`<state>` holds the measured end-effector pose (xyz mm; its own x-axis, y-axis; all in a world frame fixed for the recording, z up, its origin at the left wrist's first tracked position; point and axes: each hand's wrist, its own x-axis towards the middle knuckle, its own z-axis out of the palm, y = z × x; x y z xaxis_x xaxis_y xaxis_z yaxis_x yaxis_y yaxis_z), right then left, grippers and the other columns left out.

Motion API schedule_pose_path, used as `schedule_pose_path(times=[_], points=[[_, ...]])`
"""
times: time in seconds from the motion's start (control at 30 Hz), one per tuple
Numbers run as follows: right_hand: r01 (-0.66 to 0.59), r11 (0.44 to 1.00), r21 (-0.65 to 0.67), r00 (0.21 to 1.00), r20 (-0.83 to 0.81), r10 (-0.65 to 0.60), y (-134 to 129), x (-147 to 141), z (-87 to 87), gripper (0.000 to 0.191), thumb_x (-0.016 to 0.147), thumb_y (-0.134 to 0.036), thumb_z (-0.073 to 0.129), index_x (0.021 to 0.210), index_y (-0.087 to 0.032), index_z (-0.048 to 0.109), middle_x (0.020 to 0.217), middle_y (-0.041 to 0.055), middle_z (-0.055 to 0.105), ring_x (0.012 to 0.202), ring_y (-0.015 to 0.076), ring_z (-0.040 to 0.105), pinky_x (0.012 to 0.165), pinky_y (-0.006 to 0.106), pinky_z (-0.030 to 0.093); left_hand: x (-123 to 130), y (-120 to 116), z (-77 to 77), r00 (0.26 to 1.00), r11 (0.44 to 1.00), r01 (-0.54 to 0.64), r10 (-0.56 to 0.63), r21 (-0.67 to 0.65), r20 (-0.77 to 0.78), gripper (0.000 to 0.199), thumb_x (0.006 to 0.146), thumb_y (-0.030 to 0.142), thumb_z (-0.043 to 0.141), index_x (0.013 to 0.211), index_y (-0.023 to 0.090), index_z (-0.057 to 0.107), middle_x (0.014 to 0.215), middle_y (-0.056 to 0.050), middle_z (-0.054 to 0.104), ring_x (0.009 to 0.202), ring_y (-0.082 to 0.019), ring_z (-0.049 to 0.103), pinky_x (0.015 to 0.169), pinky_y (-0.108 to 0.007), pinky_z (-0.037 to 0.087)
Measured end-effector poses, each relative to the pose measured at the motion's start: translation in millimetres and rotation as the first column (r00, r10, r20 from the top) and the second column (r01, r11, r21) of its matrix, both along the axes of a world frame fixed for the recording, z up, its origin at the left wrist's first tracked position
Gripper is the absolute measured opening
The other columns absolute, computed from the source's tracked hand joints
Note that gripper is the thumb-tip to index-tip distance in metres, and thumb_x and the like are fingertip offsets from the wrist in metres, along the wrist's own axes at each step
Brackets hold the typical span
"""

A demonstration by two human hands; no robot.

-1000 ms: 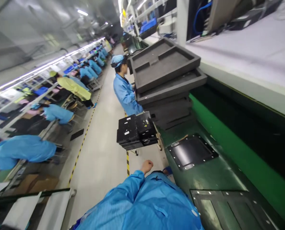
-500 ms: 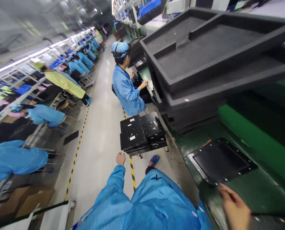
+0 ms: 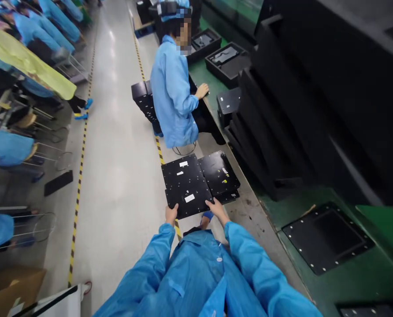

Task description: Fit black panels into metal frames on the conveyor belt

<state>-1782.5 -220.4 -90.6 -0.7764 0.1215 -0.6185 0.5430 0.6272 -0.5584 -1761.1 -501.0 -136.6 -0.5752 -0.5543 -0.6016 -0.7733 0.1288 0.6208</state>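
A flat black panel [image 3: 178, 200] with a white label and screw dots lies at the near side of a stack of similar panels. My left hand [image 3: 172, 214] grips its near left corner, thumb on top and the other fingers mostly hidden. At the near right corner, my right hand [image 3: 218, 210] pinches the same panel in a like way. Farther off lies another labelled panel [image 3: 179, 172], and to the right is a panel with a yellow mark [image 3: 219, 174]. Whether the gripped panel is lifted off the stack, I cannot tell.
On the green bench [image 3: 272, 207] to my right lies a black framed panel [image 3: 328, 237]. Dark foam trays [image 3: 259, 127] are piled beyond it. A co-worker in blue [image 3: 175, 97] sits just past the stack. Yellow-black tape [image 3: 79, 193] runs along the floor.
My right hand has left the framed panel on the bench and taken hold of the stacked panel. My left hand has closed on its left corner. The view has turned rightward and down.
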Motion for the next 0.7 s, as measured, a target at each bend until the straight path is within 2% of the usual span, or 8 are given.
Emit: schedule_pose_path(times=[0.17, 0.37, 0.47, 0.53, 0.63, 0.7], points=[[0.096, 0.995, 0.023, 0.993, 0.067, -0.098, -17, 6, -10.2, 0.07, 0.088, -0.053, 0.069, 0.147, -0.017, 0.06, 0.144, 0.0189, 0.07, 0.132, 0.033, 0.067, 0.108, 0.039, 0.053, -1, -12, 6.0, 1.0, 0.988, -0.014, 0.015, 0.157, -0.005, 0.055, 0.09, 0.034, 0.081, 0.137, 0.008, 0.067, 0.142, -0.02, 0.072, 0.131, -0.027, 0.07, 0.115, -0.036, 0.055], [0.165, 0.986, 0.007, 0.982, 0.092, -0.165, -26, 29, -10.1, 0.079, 0.088, -0.052, 0.067, 0.155, -0.013, 0.053, 0.151, 0.0215, 0.065, 0.136, 0.0365, 0.065, 0.111, 0.042, 0.051, 8, -25, 18.9, 0.996, 0.964, -0.066, 0.049, 0.257, 0.073, 0.054, 0.089, 0.038, 0.082, 0.129, 0.003, 0.071, 0.132, -0.024, 0.077, 0.124, -0.03, 0.074, 0.112, -0.038, 0.059], [0.196, 0.98, -0.027, 0.978, 0.078, -0.193, -31, 34, -11.7, 0.074, 0.086, -0.05, 0.069, 0.151, -0.016, 0.057, 0.149, 0.0197, 0.067, 0.135, 0.0363, 0.065, 0.112, 0.044, 0.051, 14, -36, 38.8, 0.992, 0.954, -0.076, 0.044, 0.289, 0.116, 0.049, 0.087, 0.036, 0.084, 0.124, 0.004, 0.073, 0.125, -0.022, 0.08, 0.119, -0.03, 0.077, 0.11, -0.041, 0.061], [0.241, 0.967, -0.079, 0.969, 0.08, -0.235, -32, 34, -12.2, 0.071, 0.086, -0.048, 0.069, 0.148, -0.016, 0.059, 0.15, 0.0191, 0.065, 0.138, 0.0351, 0.062, 0.115, 0.044, 0.05, 16, -43, 57.2, 0.995, 0.927, -0.058, 0.022, 0.371, 0.102, 0.046, 0.089, 0.035, 0.081, 0.125, 0.008, 0.073, 0.125, -0.02, 0.08, 0.118, -0.03, 0.077, 0.11, -0.043, 0.062], [0.342, 0.92, -0.19, 0.936, 0.152, -0.316, -30, 34, -7.3, 0.066, 0.088, -0.045, 0.067, 0.147, -0.016, 0.059, 0.153, 0.0181, 0.063, 0.143, 0.0318, 0.059, 0.119, 0.043, 0.047, 18, -47, 85.8, 1.0, 0.871, -0.006, -0.005, 0.491, 0.021, 0.043, 0.09, 0.033, 0.077, 0.128, 0.013, 0.071, 0.129, -0.017, 0.079, 0.12, -0.029, 0.076, 0.11, -0.045, 0.062], [0.409, 0.878, -0.25, 0.909, 0.2, -0.367, -29, 40, 1.3, 0.06, 0.087, -0.041, 0.069, 0.142, -0.018, 0.063, 0.15, 0.0152, 0.066, 0.14, 0.0291, 0.061, 0.118, 0.04, 0.048, 26, -44, 102.3, 0.998, 0.872, 0.053, -0.04, 0.487, -0.038, 0.045, 0.088, 0.032, 0.076, 0.131, 0.018, 0.068, 0.13, -0.013, 0.079, 0.124, -0.029, 0.075, 0.11, -0.046, 0.062]])
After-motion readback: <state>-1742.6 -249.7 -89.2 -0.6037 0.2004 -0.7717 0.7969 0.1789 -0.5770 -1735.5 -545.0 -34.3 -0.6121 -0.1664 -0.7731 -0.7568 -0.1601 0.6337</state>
